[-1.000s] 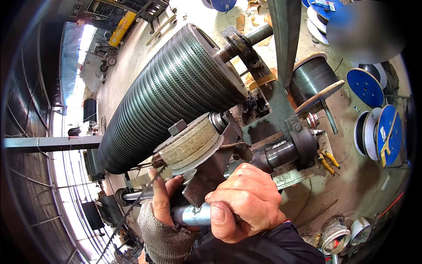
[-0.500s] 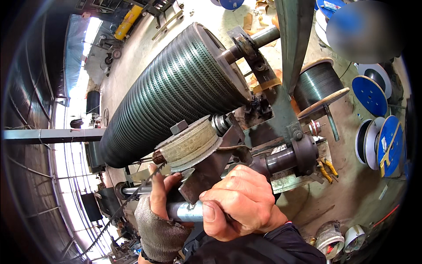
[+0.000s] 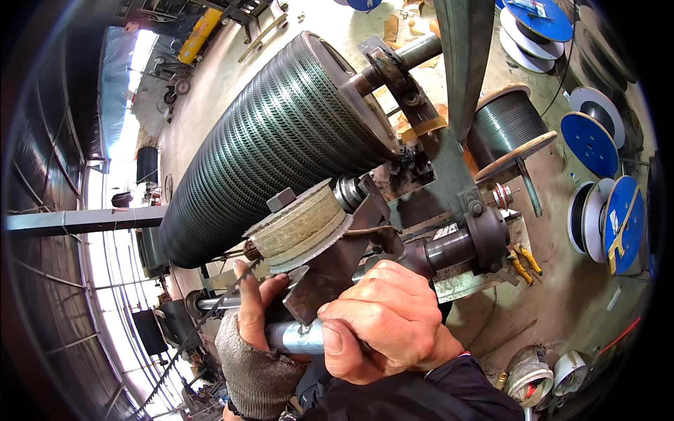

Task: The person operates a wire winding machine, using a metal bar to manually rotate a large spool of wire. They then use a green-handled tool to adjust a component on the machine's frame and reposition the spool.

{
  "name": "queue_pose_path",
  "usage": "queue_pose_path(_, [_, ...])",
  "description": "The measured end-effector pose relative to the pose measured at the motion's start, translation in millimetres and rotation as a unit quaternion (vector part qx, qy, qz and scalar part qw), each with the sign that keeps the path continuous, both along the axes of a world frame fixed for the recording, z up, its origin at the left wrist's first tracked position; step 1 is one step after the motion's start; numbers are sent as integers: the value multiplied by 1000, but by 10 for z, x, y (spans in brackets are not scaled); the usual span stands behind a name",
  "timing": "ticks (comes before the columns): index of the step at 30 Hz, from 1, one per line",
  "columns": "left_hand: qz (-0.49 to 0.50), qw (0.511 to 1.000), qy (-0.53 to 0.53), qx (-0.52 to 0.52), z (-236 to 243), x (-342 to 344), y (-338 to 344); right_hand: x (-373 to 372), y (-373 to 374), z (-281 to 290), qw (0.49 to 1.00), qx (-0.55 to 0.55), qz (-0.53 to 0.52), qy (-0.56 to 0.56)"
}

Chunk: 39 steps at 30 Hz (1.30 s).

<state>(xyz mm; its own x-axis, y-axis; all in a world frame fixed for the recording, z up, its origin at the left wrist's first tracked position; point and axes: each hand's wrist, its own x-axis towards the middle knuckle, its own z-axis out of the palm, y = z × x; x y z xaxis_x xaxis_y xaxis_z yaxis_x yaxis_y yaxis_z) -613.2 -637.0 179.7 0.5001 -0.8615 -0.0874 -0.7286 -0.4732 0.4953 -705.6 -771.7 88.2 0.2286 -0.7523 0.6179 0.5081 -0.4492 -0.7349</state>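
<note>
My right hand (image 3: 386,323), bare, is closed round the right part of a short bright metal pipe (image 3: 298,337), its thumb lying along the near side. My left hand (image 3: 256,358) wears a grey fingerless glove. It is at the pipe's left end, with some fingers curled underneath and the thumb and one finger pointing up beside a dark wire rope (image 3: 203,319). Above the hands a dark steel plate bracket (image 3: 326,274) joins the pipe and carries a worn, pale grooved roller (image 3: 298,235). Just beyond stands a large drum wound with glossy dark wire rope (image 3: 281,133).
A steel shaft with a collar (image 3: 486,242) and an upright beam (image 3: 467,63) stand to the right. Beyond are a wooden-flanged reel (image 3: 509,133), blue reels (image 3: 590,144), yellow-handled pliers (image 3: 521,265) and buckets (image 3: 530,375). A horizontal beam (image 3: 84,219) reaches in from the left.
The view has shifted slightly. Both hands keep their places on the pipe. A blurred round patch at the upper right is gone, and reels show there now.
</note>
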Motion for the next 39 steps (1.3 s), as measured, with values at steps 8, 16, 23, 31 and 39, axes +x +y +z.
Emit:
queue_pose_path(8, [82, 994, 66, -10, 77, -151, -92, -82, 17, 36, 1000, 1, 15, 18])
queue_pose_path(16, [343, 840, 404, -115, 77, -188, -363, -129, 14, 43, 999, 0, 14, 37])
queue_pose_path(23, [47, 991, 81, -91, -153, -29, 45, -143, 17, 81, 999, 12, 26, 38])
queue_pose_path(31, [-30, 994, -106, 11, 92, -176, -237, -213, -116, 80, 999, 18, 9, 37])
queue_pose_path(39, [36, 994, -96, 33, 116, -252, -449, -202, -310, 57, 998, 43, -38, 22])
